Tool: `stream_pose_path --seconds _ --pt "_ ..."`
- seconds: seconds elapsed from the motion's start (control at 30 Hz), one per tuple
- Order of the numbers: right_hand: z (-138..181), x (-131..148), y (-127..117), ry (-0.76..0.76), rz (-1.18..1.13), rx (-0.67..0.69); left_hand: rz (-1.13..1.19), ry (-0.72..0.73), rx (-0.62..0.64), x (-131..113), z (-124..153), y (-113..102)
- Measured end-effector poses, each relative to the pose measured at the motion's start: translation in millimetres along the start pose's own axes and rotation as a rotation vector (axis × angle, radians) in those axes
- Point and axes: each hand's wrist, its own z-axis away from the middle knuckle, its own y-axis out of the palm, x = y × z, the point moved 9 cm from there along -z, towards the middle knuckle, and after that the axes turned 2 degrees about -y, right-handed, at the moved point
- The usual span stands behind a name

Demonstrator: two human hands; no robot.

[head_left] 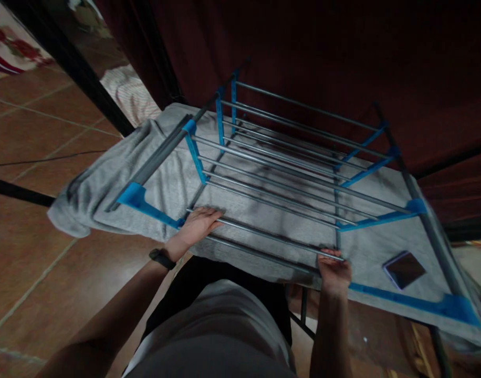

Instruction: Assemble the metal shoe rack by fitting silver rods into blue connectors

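A grey towel [118,184] is spread over a folding drying rack [288,173] with metal rods and blue plastic joints. My left hand [197,226] lies flat on the towel at the rack's near edge, fingers stretched out beside the nearest rods. My right hand [334,270] is curled over the near edge, fingers wrapped round the towel-covered front rod. A dark wristband [161,258] sits on my left wrist.
A phone [405,269] lies on the towel at the right, close to my right hand. Dark red curtains [303,47] hang behind the rack. Brown floor tiles [35,147] spread to the left, with a patterned cloth [12,47] at the far top left.
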Motion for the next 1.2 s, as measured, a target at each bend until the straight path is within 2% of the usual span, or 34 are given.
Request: stream_pose_path --seconds 0.23,0.43,0.73,0.9,1.03,1.2 --pt "-5 0 -3 0.043 -0.067 0.003 -0.045 0.011 -0.015 -7 -1 -1" --pt "2 2 5 0.062 -0.007 0.007 -0.090 0.025 -0.042 -9 -1 -13" --pt "27 5 50 -0.019 0.245 0.082 -0.257 0.055 -0.105 -17 -1 -27" --pt "36 3 53 0.062 0.175 0.057 -0.256 0.101 -0.129 -26 1 -37" --pt "34 5 47 0.099 0.134 0.073 -0.285 0.114 -0.104 -29 2 -39" --pt "23 5 30 0.122 -0.142 0.007 -0.302 0.110 -0.078 -26 4 -30"
